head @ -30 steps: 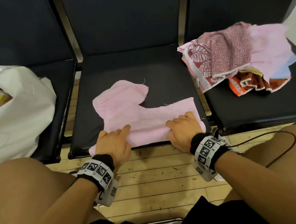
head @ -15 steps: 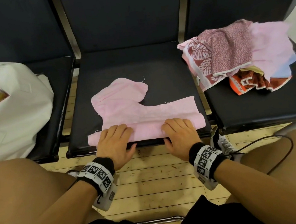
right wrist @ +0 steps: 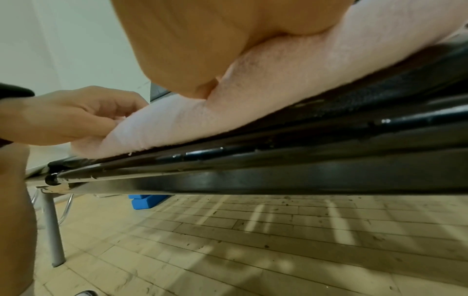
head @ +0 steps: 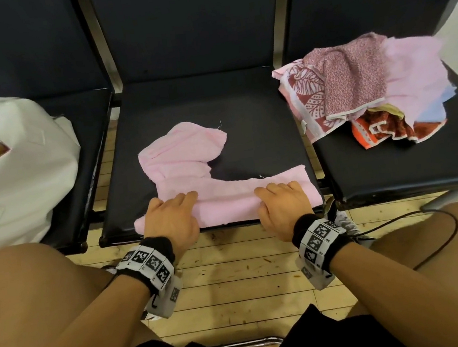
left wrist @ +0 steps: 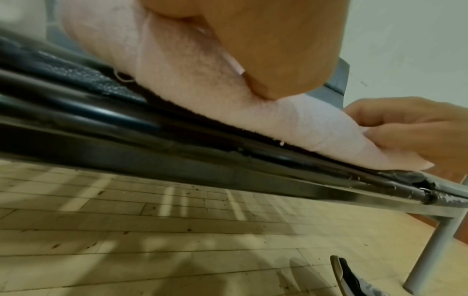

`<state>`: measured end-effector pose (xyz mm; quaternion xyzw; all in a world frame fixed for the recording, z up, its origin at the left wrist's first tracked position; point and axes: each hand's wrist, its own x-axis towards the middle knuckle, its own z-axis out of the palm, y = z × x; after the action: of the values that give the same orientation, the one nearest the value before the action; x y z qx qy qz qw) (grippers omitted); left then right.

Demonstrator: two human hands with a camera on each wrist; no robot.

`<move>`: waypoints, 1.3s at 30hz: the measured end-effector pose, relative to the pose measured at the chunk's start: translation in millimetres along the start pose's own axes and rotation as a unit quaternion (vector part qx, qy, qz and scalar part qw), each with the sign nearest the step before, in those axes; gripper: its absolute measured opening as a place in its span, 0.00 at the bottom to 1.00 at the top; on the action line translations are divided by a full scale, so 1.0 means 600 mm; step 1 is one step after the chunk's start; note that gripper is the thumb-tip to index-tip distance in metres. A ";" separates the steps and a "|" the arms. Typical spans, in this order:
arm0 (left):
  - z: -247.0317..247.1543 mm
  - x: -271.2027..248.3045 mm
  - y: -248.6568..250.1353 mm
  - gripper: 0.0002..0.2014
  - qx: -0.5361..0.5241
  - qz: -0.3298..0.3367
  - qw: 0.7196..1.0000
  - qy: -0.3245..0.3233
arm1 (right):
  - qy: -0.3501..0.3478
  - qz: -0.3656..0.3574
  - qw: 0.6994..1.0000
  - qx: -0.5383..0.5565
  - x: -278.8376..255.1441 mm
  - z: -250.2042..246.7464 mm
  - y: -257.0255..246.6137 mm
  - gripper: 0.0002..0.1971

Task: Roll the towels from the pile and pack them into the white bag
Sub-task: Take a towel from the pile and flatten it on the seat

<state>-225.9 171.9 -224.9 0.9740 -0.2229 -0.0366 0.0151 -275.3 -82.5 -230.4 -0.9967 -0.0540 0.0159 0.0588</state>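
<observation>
A pink towel [head: 184,156] lies on the middle black seat [head: 245,130], its near edge wound into a roll along the seat's front. My left hand [head: 169,219] grips the roll's left part and my right hand [head: 281,204] its right part, fingers curled over the top. In the left wrist view the left hand [left wrist: 266,40] presses the towel [left wrist: 190,70] and the right hand [left wrist: 405,130] curls round it. The right wrist view shows the same towel [right wrist: 278,80]. The white bag [head: 18,177] stands on the left seat, the towel pile [head: 357,92] on the right seat.
Dark seat backs rise behind all three seats. The seat's metal front rail [left wrist: 228,170] lies just under the roll. Below it are the wooden floor [head: 235,274], a black cable [head: 434,239] by my right knee, a shoe [left wrist: 354,280] and a blue block [right wrist: 147,200].
Both hands have turned the towel's near edge over and pushed it away from me, so the roll is thicker. The flat part of the towel has grown shorter.
</observation>
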 end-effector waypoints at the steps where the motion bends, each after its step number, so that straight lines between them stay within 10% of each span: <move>1: 0.003 0.000 -0.002 0.25 0.001 0.004 1.000 0.017 | 0.020 0.003 1.000 0.009 -0.001 0.002 0.000 0.21; 7: 0.020 0.004 -0.006 0.15 -0.008 0.069 0.982 0.175 | 0.116 -0.066 0.990 -0.037 -0.001 0.020 -0.004 0.14; 28: 0.008 -0.009 0.005 0.24 -0.026 0.023 0.999 0.010 | 0.047 -0.050 0.997 0.024 -0.009 0.009 -0.006 0.16; 39: 0.035 -0.014 -0.001 0.11 -0.012 0.087 0.986 0.139 | 0.083 -0.065 0.994 -0.026 -0.006 0.024 -0.006 0.11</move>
<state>-234.9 175.6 -245.1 0.9462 -0.3021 0.0980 0.0612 -279.9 -77.8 -244.4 -0.9902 -0.1136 -0.0725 0.0379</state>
